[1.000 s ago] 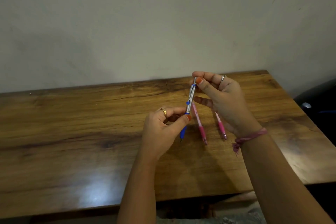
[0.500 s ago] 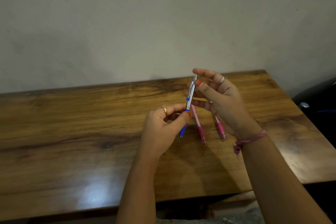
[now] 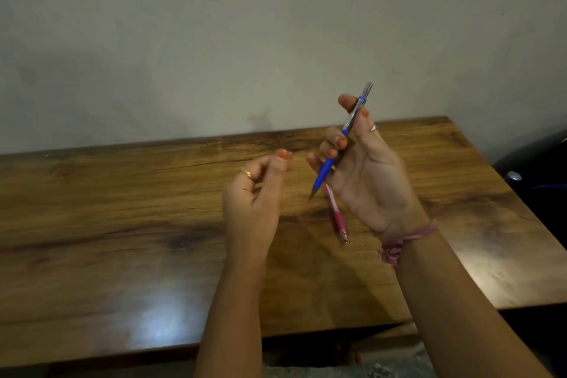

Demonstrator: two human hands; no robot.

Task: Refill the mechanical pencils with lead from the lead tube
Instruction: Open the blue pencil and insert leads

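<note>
My right hand holds a blue and silver mechanical pencil tilted, tip pointing down-left, cap end up above the fingers. My left hand hovers a little to the left of it with thumb and fingers pinched together; whether something small sits between them I cannot tell. A pink mechanical pencil lies on the wooden table under my right hand, partly hidden by it. No lead tube shows in the head view.
A plain wall runs along the table's far edge. A dark object stands off the table's right side. Patterned fabric shows below the near edge.
My left hand has let go of the blue pencil and drawn away to the left. My right hand has raised and tilted the pencil. The second pink pencil is now hidden.
</note>
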